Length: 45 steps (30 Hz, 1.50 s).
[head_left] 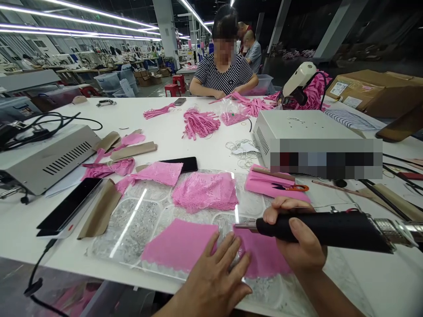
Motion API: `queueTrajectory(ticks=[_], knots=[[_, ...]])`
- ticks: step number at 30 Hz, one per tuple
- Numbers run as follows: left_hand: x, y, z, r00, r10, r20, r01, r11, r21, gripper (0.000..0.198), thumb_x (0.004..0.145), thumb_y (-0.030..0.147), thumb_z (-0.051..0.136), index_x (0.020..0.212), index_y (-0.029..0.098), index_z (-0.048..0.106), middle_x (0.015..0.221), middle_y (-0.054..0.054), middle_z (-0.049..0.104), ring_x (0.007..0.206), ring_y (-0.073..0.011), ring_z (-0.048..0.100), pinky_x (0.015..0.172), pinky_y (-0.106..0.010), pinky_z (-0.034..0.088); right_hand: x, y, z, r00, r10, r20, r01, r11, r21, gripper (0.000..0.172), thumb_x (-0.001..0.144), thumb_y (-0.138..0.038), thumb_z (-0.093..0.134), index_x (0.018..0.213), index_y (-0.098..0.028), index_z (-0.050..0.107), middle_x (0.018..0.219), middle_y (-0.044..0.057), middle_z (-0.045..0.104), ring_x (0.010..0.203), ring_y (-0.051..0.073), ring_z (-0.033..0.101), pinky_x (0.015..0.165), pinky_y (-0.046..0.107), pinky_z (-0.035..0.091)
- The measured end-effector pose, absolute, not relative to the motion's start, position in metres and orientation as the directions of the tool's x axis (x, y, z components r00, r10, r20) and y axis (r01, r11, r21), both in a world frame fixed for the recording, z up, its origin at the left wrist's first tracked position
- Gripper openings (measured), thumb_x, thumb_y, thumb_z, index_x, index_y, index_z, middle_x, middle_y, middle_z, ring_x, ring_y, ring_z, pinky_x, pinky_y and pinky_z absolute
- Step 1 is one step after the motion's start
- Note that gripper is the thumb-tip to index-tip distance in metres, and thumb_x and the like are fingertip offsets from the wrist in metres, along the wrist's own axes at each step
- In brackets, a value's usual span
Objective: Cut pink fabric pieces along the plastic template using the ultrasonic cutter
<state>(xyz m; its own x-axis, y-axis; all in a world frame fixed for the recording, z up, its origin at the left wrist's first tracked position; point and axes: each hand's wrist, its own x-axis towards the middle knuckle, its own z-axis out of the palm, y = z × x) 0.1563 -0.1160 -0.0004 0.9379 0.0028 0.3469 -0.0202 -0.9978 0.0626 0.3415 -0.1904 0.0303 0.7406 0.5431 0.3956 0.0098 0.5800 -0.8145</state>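
My right hand (297, 237) is closed round the black handle of a heated cutting tool (324, 229), whose thin metal tip (243, 226) points left just over a pink fabric piece (264, 257). My left hand (214, 277) lies flat with fingers spread, pressing on the clear plate (132, 229) between that piece and another pink fabric piece (180, 244). A folded pink lace piece (205, 191) lies farther back on the plate.
A white machine box (297, 132) stands at the right, a grey one (42, 158) at the left. Two phones (69, 204) (185, 164), brown paper strips, orange snips (294, 188) and pink straps (200, 123) lie around. A person in a striped shirt (224, 72) works opposite.
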Motion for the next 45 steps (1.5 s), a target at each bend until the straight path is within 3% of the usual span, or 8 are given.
queueTrajectory(ticks=[11, 21, 30, 39, 45], knots=[[0.156, -0.116, -0.003, 0.936, 0.005, 0.352, -0.022, -0.997, 0.073, 0.047, 0.099, 0.047, 0.047, 0.134, 0.016, 0.053, 0.136, -0.013, 0.057, 0.134, -0.0294, 0.047, 0.111, -0.050, 0.036, 0.338, -0.189, 0.032, 0.717, 0.544, 0.436, 0.079, 0.559, -0.826, 0.005, 0.085, -0.027, 0.060, 0.085, -0.022, 0.060, 0.084, 0.000, 0.057, 0.063, 0.012, 0.058, 0.062, 0.030, 0.051], [0.147, -0.114, 0.004, 0.897, -0.053, 0.439, -0.115, -0.986, 0.117, 0.036, 0.102, 0.037, 0.043, 0.124, 0.014, 0.060, 0.130, -0.008, 0.063, 0.128, -0.0245, 0.053, 0.108, -0.040, 0.042, 0.344, -0.200, 0.037, 0.739, 0.549, 0.390, -0.034, 0.608, -0.793, 0.012, 0.079, -0.029, 0.061, 0.084, -0.020, 0.065, 0.081, 0.001, 0.057, 0.057, 0.011, 0.057, 0.054, 0.028, 0.051], [0.142, -0.112, -0.001, 0.937, -0.081, 0.341, -0.137, -0.980, 0.144, 0.039, 0.100, 0.036, 0.047, 0.130, 0.012, 0.054, 0.132, -0.012, 0.061, 0.132, -0.0296, 0.048, 0.106, -0.047, 0.044, 0.340, -0.203, 0.033, 0.688, 0.612, 0.391, -0.074, 0.594, -0.801, 0.012, 0.081, -0.030, 0.062, 0.087, -0.020, 0.065, 0.081, 0.001, 0.058, 0.058, 0.011, 0.058, 0.054, 0.029, 0.052], [0.143, -0.112, 0.001, 0.929, -0.065, 0.364, -0.136, -0.976, 0.171, 0.036, 0.100, 0.034, 0.047, 0.128, 0.013, 0.056, 0.128, -0.012, 0.064, 0.131, -0.0278, 0.050, 0.107, -0.045, 0.044, 0.337, -0.203, 0.034, 0.669, 0.616, 0.417, -0.024, 0.578, -0.815, 0.008, 0.083, -0.028, 0.061, 0.086, -0.021, 0.063, 0.081, 0.001, 0.058, 0.059, 0.013, 0.057, 0.053, 0.031, 0.053], [0.141, -0.112, 0.005, 0.889, -0.112, 0.444, -0.204, -0.965, 0.164, 0.033, 0.099, 0.034, 0.048, 0.122, 0.014, 0.060, 0.121, -0.010, 0.068, 0.125, -0.0238, 0.056, 0.106, -0.038, 0.045, 0.342, -0.211, 0.040, 0.673, 0.637, 0.377, -0.099, 0.582, -0.807, 0.012, 0.081, -0.032, 0.063, 0.085, -0.020, 0.064, 0.079, 0.001, 0.058, 0.056, 0.012, 0.057, 0.051, 0.030, 0.051]])
